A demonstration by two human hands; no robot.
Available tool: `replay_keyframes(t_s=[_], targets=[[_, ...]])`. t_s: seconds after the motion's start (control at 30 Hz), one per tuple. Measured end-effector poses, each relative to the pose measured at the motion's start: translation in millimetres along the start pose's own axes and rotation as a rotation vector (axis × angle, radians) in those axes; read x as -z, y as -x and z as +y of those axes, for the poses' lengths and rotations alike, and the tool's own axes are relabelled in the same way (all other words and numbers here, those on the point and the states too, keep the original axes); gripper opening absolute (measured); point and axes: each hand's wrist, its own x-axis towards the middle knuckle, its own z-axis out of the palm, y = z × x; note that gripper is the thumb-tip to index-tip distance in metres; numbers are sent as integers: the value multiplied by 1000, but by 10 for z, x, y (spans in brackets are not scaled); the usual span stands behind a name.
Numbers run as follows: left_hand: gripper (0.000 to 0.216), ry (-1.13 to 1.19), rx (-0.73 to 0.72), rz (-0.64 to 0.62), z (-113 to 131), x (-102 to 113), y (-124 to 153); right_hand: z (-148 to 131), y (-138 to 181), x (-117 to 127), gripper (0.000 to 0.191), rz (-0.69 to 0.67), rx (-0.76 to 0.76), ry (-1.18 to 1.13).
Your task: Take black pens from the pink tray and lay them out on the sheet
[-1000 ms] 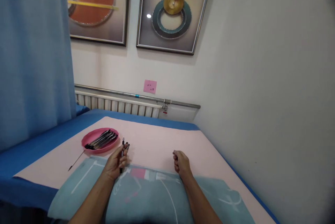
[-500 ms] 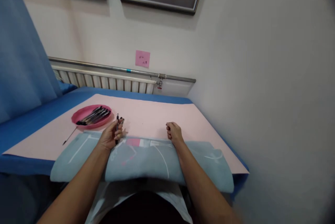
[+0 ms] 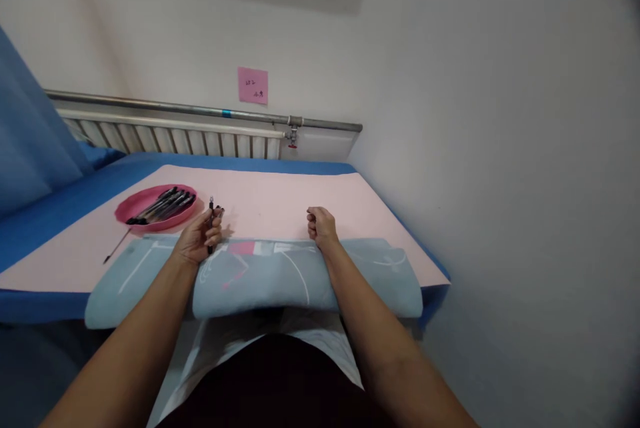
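My left hand (image 3: 197, 236) is closed around a black pen (image 3: 211, 205), which stands nearly upright with its narrow end up. A second small dark piece shows by the fingertips of that hand; its kind is unclear. To the right, my right hand (image 3: 321, 223) is closed, thumb against the curled fingers; whatever it may hold is hidden. Both wrists rest over a light-blue cloth (image 3: 280, 285) at the near edge. Left of my left hand sits a pink dish (image 3: 123, 209) with several black pens (image 3: 167, 207) in it. A thin pen refill (image 3: 117, 246) lies beside the dish.
A pale pink sheet (image 3: 260, 191) covers much of the blue surface (image 3: 240, 163). Behind it run a radiator (image 3: 190, 141) and a metal pipe (image 3: 330, 124) with a valve. A pink note (image 3: 253, 86) is on the wall. A blue curtain (image 3: 30, 128) hangs at left.
The view has tilted down and turned slightly right, so things appear higher and further left. Both hands keep nearly the same closed poses, the pen still in my left.
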Motion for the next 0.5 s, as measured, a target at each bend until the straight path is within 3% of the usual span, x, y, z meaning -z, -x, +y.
replay_keyframes(t_s=[0.5], targets=[[15, -12, 23, -16, 6, -40, 8, 17, 14, -40, 14, -27, -10, -13]])
